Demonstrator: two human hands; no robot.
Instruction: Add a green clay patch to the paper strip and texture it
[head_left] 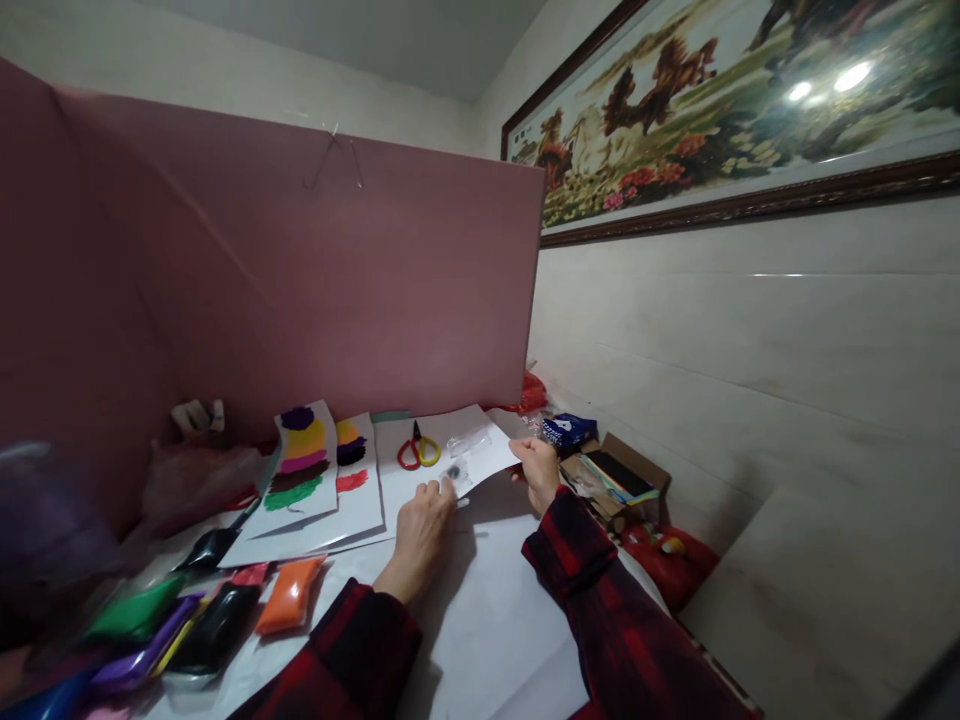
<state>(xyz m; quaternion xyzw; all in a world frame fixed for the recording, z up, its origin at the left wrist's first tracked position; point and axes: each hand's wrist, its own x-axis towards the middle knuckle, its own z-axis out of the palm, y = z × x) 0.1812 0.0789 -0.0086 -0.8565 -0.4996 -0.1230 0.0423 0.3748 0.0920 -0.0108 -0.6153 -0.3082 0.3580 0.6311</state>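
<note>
My right hand [537, 470] pinches the right edge of a white sheet of paper [491, 452], which is lifted there. Curled fingers of my left hand [426, 525] meet at the sheet's near edge; what they hold, if anything, is hidden. Right by those fingertips is a small dark spot [454, 471] on the sheet, and beyond it a crumpled piece of clear plastic [469, 440]. A pair of scissors [418, 450] with one red and one yellow handle lies on the white paper, left of the plastic.
Two cards with colored bands, the larger card [304, 455] and the smaller card [356, 475], lie at left. Nearer are an orange packet [291, 596], a green packet [139, 612] and a black packet [214, 630]. A cardboard box [626, 475] stands right. A pink panel [337, 280] rises behind.
</note>
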